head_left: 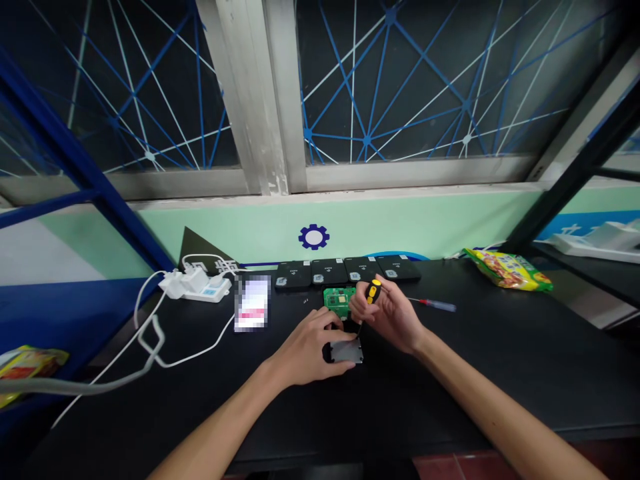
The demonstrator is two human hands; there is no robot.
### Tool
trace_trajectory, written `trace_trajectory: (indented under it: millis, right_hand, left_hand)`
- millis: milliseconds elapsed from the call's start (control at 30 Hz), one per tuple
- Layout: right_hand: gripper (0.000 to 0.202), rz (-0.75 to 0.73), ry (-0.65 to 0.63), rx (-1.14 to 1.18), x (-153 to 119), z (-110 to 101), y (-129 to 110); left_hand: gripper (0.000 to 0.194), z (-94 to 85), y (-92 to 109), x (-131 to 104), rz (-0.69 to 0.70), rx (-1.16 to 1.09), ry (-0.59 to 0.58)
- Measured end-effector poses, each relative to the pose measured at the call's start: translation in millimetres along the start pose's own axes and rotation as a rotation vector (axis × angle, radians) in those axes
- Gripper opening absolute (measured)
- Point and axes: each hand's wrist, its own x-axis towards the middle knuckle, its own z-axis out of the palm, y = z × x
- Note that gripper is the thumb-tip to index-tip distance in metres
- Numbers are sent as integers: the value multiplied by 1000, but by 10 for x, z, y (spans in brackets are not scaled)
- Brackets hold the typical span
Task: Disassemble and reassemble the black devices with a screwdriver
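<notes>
My left hand (317,347) grips a small grey metal plate (345,351) with dark corners, thumb along its near edge and fingers at the far side. In my right hand (393,313) is a yellow and black screwdriver (373,291), held upright with its tip down at the plate's far right corner. Whether the tip sits in a screw is too small to tell. Just beyond both hands lies a green circuit board (337,301), partly covered by my fingers.
Several black boxes (293,274) line the back of the black table (475,373). A phone (253,303) and a white power strip (200,285) with cables lie left. To the right are another screwdriver (440,305) with a translucent handle and a yellow-green snack bag (510,270).
</notes>
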Motion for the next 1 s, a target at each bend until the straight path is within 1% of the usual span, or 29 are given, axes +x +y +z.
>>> trace_trajectory:
  millis: [67,167,233,300,433,567,633,733,767,800,933,1000]
  right_hand:
    - [64,-35,-7,-2,8,11,48]
    - [47,-69,27,29,-6,5,111]
    - [41,-74,50,46,-11,-2,123]
    - [44,-77,65,55,-2,-2,113]
    - [59,-79,94,60,31,14,98]
    - [70,-83,91,67,20,27,122]
    - [66,-87,93,119,-1,30,127]
    - [43,-80,81,211,-26,40,119]
    - [38,-79,70,218,-31,46,115]
    - [37,-80,60,209,-34,55,113]
    - [51,-66,38,131,-36,90,122]
    - [57,-43,27,135,-36,92,133]
  left_hand:
    - [44,3,-2,1,1,5,-3]
    - [45,10,-4,0,14,12,-4]
    - [45,12,-2,-1,18,10,1]
    - [44,9,3,-2,14,4,11]
    - [43,5,10,0,10,1,14]
    - [44,8,11,5,16,14,3]
    - [44,8,13,8,19,14,5]
    - [43,4,20,7,17,9,6]
    - [43,2,22,5,15,9,6]
    - [43,0,24,3,13,9,7]
    - [43,-1,29,-4,4,3,13]
    - [43,-1,29,-4,2,-1,15]
